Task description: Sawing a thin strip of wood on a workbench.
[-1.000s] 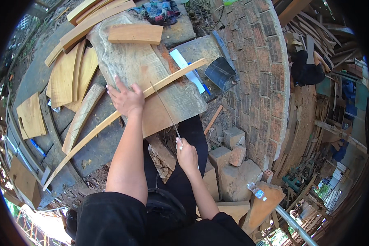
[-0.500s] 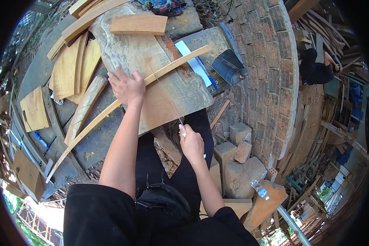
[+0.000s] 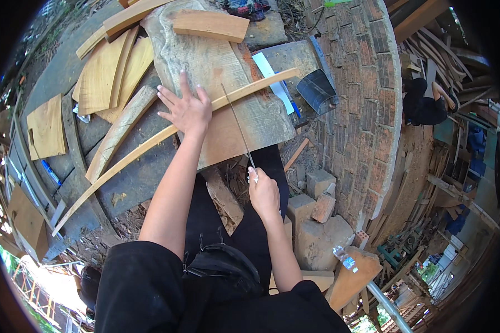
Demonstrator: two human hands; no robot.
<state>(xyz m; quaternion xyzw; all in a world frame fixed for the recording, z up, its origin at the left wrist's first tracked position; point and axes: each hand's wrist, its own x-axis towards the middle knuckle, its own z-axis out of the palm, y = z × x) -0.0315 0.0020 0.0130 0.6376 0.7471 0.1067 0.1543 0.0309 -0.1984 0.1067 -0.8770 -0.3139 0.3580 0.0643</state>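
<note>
A long, curved wooden strip (image 3: 144, 145) lies slantwise across a thick wooden slab (image 3: 272, 123), its left end reaching past the slab over the bench. My left hand (image 3: 189, 111) rests over the strip, palm down with the fingers spread apart. In my right hand (image 3: 265, 194), closed at the slab's near edge, is the grip end of a long, thin metal blade (image 3: 243, 141). That blade points away from me and crosses the strip to the right of my left hand. Its grip is mostly covered by my fingers, and edge-on I cannot tell its exact kind.
A curved wood block (image 3: 211, 25) sits on the slab's far part. Thin boards (image 3: 103, 77) and a rough-edged timber (image 3: 122, 133) lie to the left. A white strip (image 3: 273, 83) and a dark curved sheet (image 3: 316, 91) are beside a brick wall (image 3: 361, 111). Another person (image 3: 425, 102) is at far right.
My left hand's fingers have spread wider and lifted somewhat. The blade shows darker and broader at its near part. The whole view has shifted, with the bench things sitting further right.
</note>
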